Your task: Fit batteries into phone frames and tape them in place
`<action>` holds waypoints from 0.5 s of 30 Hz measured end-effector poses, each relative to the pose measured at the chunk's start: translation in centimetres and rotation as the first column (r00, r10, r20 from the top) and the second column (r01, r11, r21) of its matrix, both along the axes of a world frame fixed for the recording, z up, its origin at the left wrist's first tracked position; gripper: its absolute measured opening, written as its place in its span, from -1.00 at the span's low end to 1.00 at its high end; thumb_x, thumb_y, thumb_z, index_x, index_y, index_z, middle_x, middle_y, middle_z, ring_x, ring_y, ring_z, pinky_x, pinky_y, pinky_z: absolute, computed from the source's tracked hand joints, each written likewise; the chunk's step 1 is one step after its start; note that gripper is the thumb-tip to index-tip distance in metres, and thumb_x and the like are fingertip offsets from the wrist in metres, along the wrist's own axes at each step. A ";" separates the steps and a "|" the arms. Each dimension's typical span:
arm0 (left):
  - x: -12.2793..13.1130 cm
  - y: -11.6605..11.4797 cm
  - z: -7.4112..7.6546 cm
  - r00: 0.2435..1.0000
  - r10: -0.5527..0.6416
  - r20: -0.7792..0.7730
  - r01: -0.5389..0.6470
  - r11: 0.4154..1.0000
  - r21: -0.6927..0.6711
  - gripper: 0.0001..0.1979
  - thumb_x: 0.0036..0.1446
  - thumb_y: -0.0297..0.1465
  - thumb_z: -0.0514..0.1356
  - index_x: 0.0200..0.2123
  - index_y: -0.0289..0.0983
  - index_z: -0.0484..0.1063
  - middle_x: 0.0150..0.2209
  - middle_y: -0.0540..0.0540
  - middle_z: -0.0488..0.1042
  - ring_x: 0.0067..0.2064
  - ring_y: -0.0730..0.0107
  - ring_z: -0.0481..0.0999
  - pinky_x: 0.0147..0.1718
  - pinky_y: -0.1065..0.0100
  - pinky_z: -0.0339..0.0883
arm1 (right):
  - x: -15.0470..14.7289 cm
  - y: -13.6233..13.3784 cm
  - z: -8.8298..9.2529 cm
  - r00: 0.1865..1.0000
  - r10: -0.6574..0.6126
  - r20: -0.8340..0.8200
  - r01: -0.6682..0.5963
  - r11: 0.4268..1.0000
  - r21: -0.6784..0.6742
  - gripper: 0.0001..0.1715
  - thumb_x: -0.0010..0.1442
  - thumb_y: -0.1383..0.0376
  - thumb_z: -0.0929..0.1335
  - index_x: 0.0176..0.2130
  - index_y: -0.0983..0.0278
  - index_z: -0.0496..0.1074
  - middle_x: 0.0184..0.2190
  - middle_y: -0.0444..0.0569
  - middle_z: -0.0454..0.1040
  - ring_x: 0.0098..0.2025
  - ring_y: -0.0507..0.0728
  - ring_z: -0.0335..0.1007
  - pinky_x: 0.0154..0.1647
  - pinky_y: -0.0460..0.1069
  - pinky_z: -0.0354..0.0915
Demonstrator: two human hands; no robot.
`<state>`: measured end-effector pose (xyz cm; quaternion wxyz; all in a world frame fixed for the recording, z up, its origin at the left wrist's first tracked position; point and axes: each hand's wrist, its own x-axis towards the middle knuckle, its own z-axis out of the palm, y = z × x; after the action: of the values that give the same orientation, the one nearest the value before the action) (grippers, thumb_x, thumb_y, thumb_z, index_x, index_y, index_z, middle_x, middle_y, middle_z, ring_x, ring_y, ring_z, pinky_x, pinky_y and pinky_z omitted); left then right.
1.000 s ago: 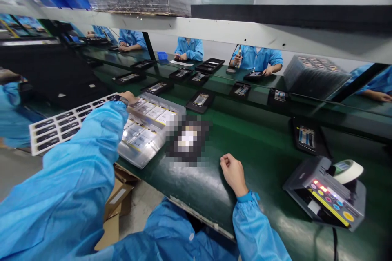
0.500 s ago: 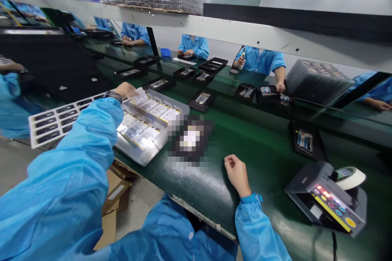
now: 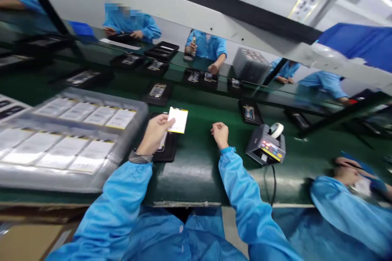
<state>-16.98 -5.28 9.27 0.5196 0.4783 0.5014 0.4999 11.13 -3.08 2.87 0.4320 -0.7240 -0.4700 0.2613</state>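
Observation:
Between the thumb and fingers of my left hand [image 3: 154, 132] is a flat white phone battery [image 3: 178, 120] with yellow edges. It is held up at a tilt above a black tray [image 3: 168, 153]. An opened phone [image 3: 162, 142] lies in that tray, partly hidden by my left hand. My right hand [image 3: 220, 133] rests over the green bench to the right, its fingers curled closed with nothing visible in them. At the left, a clear plastic tray [image 3: 139, 111] holds several more white batteries [image 3: 92, 155] in rows.
A grey tape dispenser [image 3: 259, 144] with a tape roll [image 3: 277, 130] stands on the right. Black trays with opened phones, such as one [image 3: 157, 91] ahead, lie along the green bench [image 3: 190, 179]. Co-workers in blue sit opposite, and a person's sleeve [image 3: 346, 204] is at right.
My left hand has come from the battery tray to above the black tray, carrying the battery. My view has swung right. My right hand remains closed over the bench.

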 end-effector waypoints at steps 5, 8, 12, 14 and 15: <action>5.2 0.5 -2.3 0.991 -0.133 -0.006 0.133 0.990 -0.044 -0.40 -0.19 0.22 0.34 -0.27 -0.12 0.44 -0.25 -0.15 0.61 -0.15 0.04 0.62 -0.39 0.21 0.44 | 4.2 6.7 2.9 0.919 -0.355 0.170 0.368 0.929 -0.048 -0.84 0.32 0.30 0.35 -0.20 0.35 0.52 -0.20 0.16 0.59 -0.15 0.20 0.52 -0.09 0.05 0.41; 5.0 0.1 -3.1 0.982 -0.126 0.139 0.133 0.990 -0.044 -0.45 -0.23 0.13 0.43 -0.28 -0.10 0.47 -0.27 -0.12 0.61 -0.23 0.11 0.61 -0.45 0.27 0.38 | 7.3 9.7 4.8 0.815 -0.505 0.283 0.542 0.837 -0.067 -0.76 0.35 0.26 0.42 -0.04 0.36 0.50 0.03 0.15 0.51 0.08 0.25 0.45 0.14 0.18 0.36; 4.4 -0.7 -3.5 0.958 -0.055 0.283 0.078 0.994 -0.073 -0.42 -0.21 0.06 0.50 -0.26 -0.23 0.51 -0.32 -0.12 0.59 -0.34 0.26 0.56 -0.54 0.40 0.26 | 11.5 11.8 6.2 0.660 -0.627 0.415 0.714 0.696 -0.083 -0.53 0.38 0.19 0.43 0.20 0.31 0.40 0.27 0.15 0.32 0.30 0.34 0.25 0.30 0.31 0.24; 4.4 -0.9 -3.4 0.944 -0.031 0.327 0.064 0.994 -0.092 -0.39 -0.22 0.03 0.52 -0.25 -0.29 0.51 -0.34 -0.11 0.58 -0.38 0.32 0.53 -0.56 0.44 0.23 | 13.3 12.3 6.3 0.625 -0.631 0.460 0.747 0.655 -0.115 -0.50 0.39 0.17 0.42 0.22 0.30 0.38 0.28 0.15 0.31 0.30 0.35 0.26 0.29 0.33 0.25; 4.4 -0.9 -3.3 0.938 -0.027 0.347 0.066 0.993 -0.102 -0.39 -0.23 0.02 0.53 -0.25 -0.30 0.51 -0.36 -0.11 0.58 -0.39 0.33 0.52 -0.57 0.45 0.22 | 14.1 12.5 6.3 0.622 -0.617 0.482 0.748 0.651 -0.132 -0.50 0.39 0.16 0.43 0.22 0.30 0.39 0.27 0.15 0.32 0.27 0.34 0.29 0.28 0.33 0.27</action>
<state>-12.56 -6.15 5.94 0.6371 0.3651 0.4187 0.5344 25.22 9.43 9.12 0.2714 -0.9451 -0.1821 -0.0045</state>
